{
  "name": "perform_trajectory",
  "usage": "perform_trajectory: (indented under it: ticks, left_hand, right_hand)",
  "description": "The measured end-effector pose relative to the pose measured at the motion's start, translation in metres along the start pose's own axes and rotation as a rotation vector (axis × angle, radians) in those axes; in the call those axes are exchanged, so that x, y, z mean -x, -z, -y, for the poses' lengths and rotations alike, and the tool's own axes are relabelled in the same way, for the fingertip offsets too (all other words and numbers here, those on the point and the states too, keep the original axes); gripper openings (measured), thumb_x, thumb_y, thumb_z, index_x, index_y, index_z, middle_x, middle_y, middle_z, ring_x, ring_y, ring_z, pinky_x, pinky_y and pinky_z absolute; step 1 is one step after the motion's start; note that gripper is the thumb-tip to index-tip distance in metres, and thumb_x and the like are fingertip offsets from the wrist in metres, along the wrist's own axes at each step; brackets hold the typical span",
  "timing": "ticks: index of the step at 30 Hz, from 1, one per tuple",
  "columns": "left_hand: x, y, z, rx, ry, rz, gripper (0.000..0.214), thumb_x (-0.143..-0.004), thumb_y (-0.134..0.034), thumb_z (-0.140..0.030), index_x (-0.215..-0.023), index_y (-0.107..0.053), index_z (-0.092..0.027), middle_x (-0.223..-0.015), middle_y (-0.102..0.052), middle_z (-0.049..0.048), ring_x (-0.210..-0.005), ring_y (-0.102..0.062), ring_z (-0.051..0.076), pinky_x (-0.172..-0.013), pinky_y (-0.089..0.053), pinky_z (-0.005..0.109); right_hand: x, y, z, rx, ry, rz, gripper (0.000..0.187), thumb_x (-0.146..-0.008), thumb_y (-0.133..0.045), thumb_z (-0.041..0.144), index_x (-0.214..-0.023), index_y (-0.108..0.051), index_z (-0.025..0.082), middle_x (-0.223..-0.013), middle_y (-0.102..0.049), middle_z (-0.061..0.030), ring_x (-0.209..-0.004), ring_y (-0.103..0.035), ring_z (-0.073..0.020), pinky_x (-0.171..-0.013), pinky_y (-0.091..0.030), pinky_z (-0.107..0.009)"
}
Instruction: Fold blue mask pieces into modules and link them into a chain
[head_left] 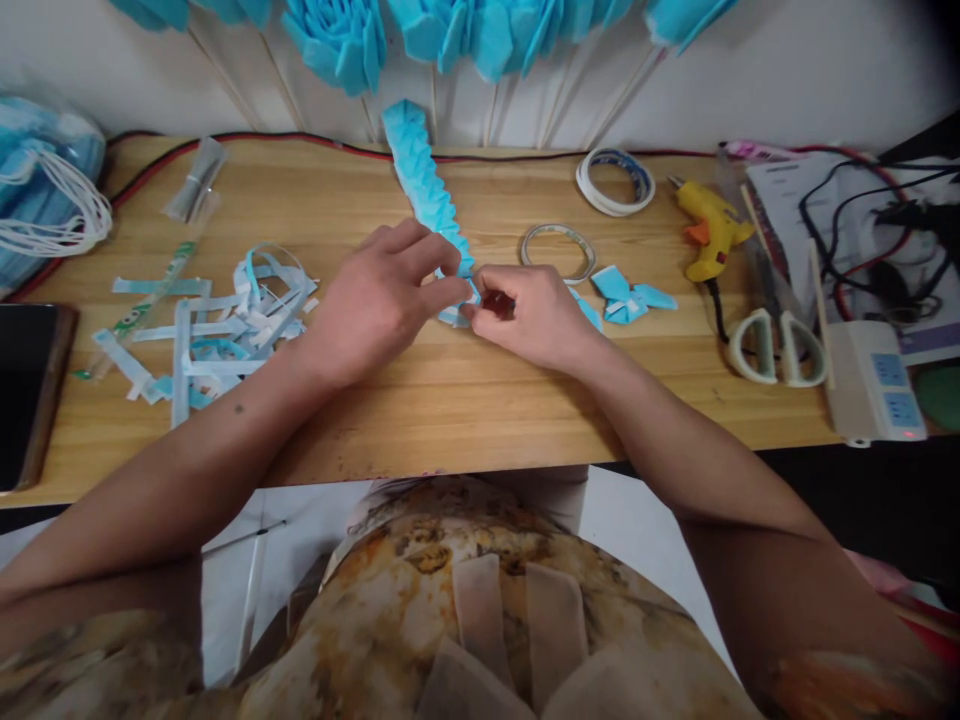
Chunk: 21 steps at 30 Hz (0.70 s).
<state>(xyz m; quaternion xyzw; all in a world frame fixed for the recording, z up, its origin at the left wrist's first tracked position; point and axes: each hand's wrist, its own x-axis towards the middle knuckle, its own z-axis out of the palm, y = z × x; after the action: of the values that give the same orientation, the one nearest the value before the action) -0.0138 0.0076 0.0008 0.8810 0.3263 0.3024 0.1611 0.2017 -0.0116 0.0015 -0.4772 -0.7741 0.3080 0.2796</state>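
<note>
A long light-blue strip [424, 185], creased into a row of folded points, runs from the wall side of the table down to my hands. My left hand [386, 295] is closed, with thumb and forefinger pinching the strip's near end from the left. From the right, my right hand [529, 310] pinches the same end, its thumb and forefinger nearly meeting the left fingertips. A small white-edged part shows beneath the fingers; the rest of that end is hidden. Right of my right hand lie a folded light-blue piece [626, 297] and a thin tape ring [559, 250].
Cut blue-and-white scraps [225, 330] are heaped left of my hands, near a phone [34, 390]. A tape roll [615, 182], yellow glue gun [709, 230], scissors [776, 345] and power strip [877, 385] lie to the right. Blue flowers [337, 40] on sticks line the wall.
</note>
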Motion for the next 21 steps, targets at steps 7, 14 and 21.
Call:
perform_trajectory:
  ticks: [7, 14, 21]
  left_hand:
    - [-0.0023, 0.0032, -0.0017, -0.066, -0.001, 0.144, 0.033, -0.109, -0.048, -0.040, -0.094, -0.072, -0.023, -0.112, -0.071, 0.0114, -0.112, -0.059, 0.029, -0.105, -0.040, 0.048]
    - [-0.0044, 0.0018, 0.0048, -0.121, -0.060, 0.155, 0.033, -0.106, -0.051, -0.044, -0.087, -0.070, -0.026, -0.108, -0.072, 0.0109, -0.106, -0.059, 0.032, -0.096, -0.043, 0.050]
    - [-0.0051, 0.0035, 0.0007, 0.042, 0.057, 0.139, 0.023, -0.099, -0.062, -0.036, -0.079, -0.069, -0.027, -0.107, -0.071, 0.0087, -0.115, -0.061, 0.033, -0.108, -0.039, 0.051]
  right_hand:
    - [-0.0001, -0.0030, -0.0031, -0.015, -0.018, 0.031, 0.032, -0.085, -0.071, 0.029, -0.066, -0.047, 0.021, -0.064, -0.053, 0.0027, -0.066, -0.045, -0.0116, -0.065, -0.031, -0.030]
    - [-0.0012, -0.0034, -0.0049, -0.046, -0.025, 0.046, 0.032, -0.083, -0.073, 0.029, -0.065, -0.048, 0.021, -0.065, -0.051, 0.0018, -0.070, -0.045, -0.0130, -0.067, -0.030, -0.031]
    - [-0.0016, -0.0009, -0.0041, -0.101, -0.046, 0.072, 0.032, -0.085, -0.073, 0.027, -0.064, -0.048, 0.021, -0.066, -0.049, 0.0022, -0.070, -0.043, -0.0121, -0.067, -0.031, -0.031]
